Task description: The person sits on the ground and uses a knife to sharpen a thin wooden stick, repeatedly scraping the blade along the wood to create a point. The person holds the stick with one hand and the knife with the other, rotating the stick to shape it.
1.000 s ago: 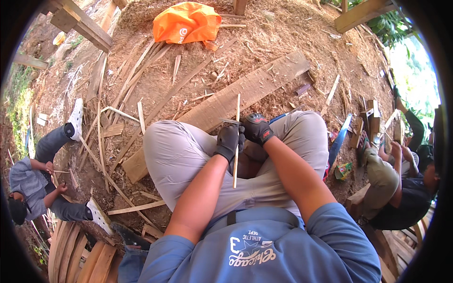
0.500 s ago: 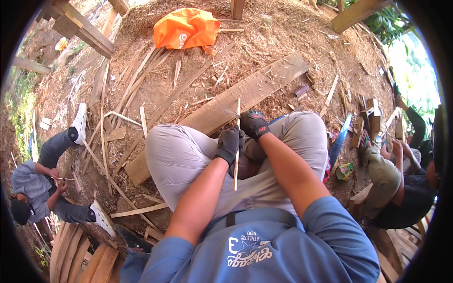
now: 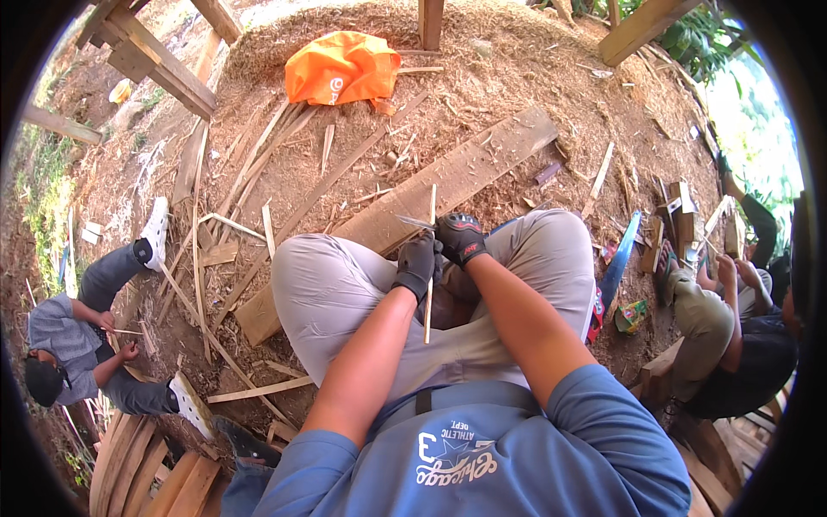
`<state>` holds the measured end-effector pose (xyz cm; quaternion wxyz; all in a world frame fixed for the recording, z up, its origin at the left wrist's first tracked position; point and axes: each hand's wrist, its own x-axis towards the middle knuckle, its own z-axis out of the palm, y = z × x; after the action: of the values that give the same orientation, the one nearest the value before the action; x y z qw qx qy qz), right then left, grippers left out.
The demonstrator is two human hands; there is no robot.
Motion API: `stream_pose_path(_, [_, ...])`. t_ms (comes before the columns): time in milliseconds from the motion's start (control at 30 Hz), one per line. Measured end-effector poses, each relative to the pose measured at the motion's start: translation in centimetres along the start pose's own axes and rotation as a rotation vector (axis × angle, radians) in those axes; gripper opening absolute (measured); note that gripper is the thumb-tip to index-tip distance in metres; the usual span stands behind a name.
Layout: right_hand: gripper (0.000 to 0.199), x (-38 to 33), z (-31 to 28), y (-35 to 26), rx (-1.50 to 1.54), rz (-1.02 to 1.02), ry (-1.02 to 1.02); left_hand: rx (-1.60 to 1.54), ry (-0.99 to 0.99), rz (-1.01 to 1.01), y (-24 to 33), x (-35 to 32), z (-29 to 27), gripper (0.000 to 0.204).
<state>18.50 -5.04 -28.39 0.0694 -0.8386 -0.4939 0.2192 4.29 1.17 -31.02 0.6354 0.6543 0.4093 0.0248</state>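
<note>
One thin pale stick (image 3: 428, 306) stood between my gloved hands, above my crossed legs (image 3: 323, 284), its far end reaching toward the wide plank (image 3: 457, 177) on the ground. My left hand (image 3: 418, 265) had its fingers closed round the stick, a length poking out either side of them. My right hand (image 3: 461, 237) was curled tight just beside it on a knife (image 3: 413, 221), the narrow blade jutting leftward by the wood; the handle was hidden in my fist, and I couldn't tell whether the edge was biting

As for progress, I'd judge the rough part was done: the stick was already slim and looked fairly straight. The paring seemed only part-way, with blade and wood together and the piece not yet set down. How smooth its faces were, or how much was left to shave, was too small to see. Loose shavings (image 3: 508, 77) littered the ground beyond the plank, though whether any came from my stick I couldn't say
</note>
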Motion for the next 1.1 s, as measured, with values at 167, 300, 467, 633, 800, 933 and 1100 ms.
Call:
stream_pose_path(167, [0.038,1.8,-2.2,0.1,0.200,0.308,-0.020,0.023,-0.021,0.120,-0.8,-2.3,0.0,0.038])
stream_pose_path(300, [0.037,0.1,-1.5,1.1,0.076,0.166,-0.096,-0.135,0.019,0.010,3.8,-4.0,1.2,0.045])
stream_pose_path(467, [0.031,-0.4,-1.1,0.9,0.048,-0.153,-0.206,-0.297,0.001,-0.055,-2.0,-0.4,1.1,0.045])
stream_pose_path(633, [0.033,-0.9,-2.0,-0.3,0.027,-0.068,-0.221,-0.464,-0.049,-0.230,-0.3,-1.1,0.5,0.047])
stream_pose_path(800, [0.032,-0.9,-2.0,-0.4,0.046,-0.017,-0.171,-0.510,-0.020,-0.348,2.2,-2.1,0.7,0.053])
stream_pose_path(933, [0.033,1.0,-0.3,0.0,0.114,0.172,-0.133,-0.678,-0.082,-0.493,4.2,-3.5,0.4,0.057])
stream_pose_path(1100, [0.031,2.2,0.5,0.9,0.098,0.078,-0.202,-0.761,-0.154,-0.530,4.2,-3.5,-0.1,0.059])
